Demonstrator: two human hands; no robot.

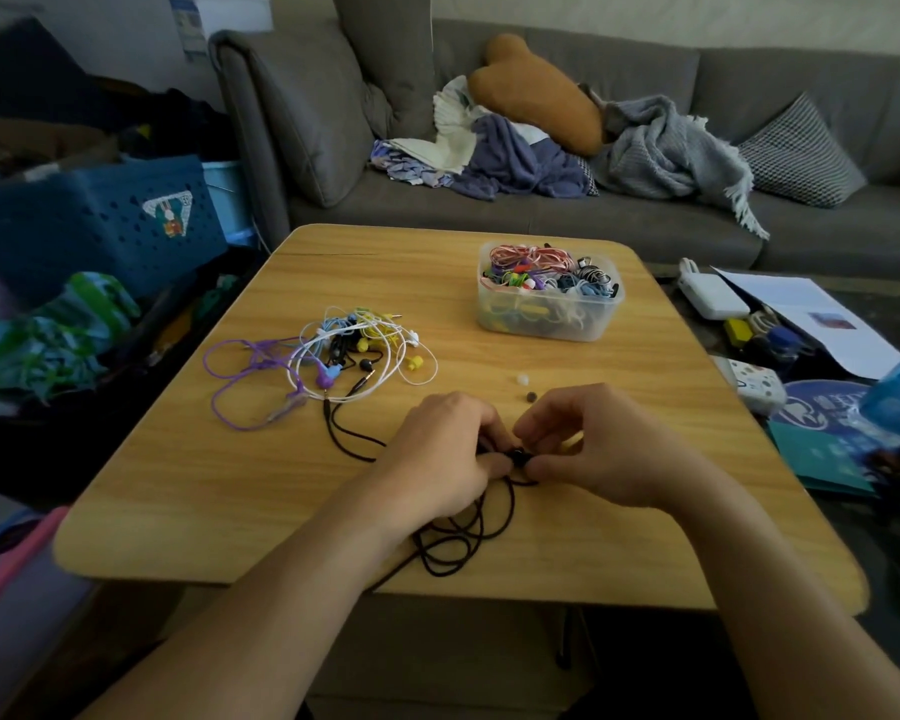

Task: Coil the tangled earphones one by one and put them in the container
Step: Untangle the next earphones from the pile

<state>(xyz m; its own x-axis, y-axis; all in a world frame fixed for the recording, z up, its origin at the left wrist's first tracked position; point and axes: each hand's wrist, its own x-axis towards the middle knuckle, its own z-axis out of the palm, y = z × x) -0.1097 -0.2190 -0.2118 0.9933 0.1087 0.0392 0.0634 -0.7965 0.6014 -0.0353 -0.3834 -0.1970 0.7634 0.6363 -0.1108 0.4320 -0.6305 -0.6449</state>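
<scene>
Both hands meet low on the table, fingers curled inward toward each other. The left hand (445,449) and the right hand (593,449) each pinch the black earphone (518,456) between fingertips, its dark bud showing in the small gap between them. From that grip the black cord (458,543) falls toward the person in several loose loops lying on the wood near the front edge, and another stretch runs out from under the left hand, up and left toward the pile.

Just beyond the right hand's knuckles lie two small ear tips (525,387), one pale and one dark, apart from everything else.

Further out to the left sits the tangled pile of earphones (354,350): purple, white, light blue, yellow and black cords knotted together, with purple loops trailing furthest left.

Toward the far right of the table stands a clear plastic container (549,317), open-topped and filled nearly to the rim with coiled earphones in pink, green, grey, black and blue.

The wooden table (645,511) is light-grained with rounded corners. Behind it runs a grey sofa (541,215) strewn with blankets, clothes and an orange cushion (536,90). A blue perforated crate (100,215) stands at left; papers and small gadgets clutter a dark surface at right.
</scene>
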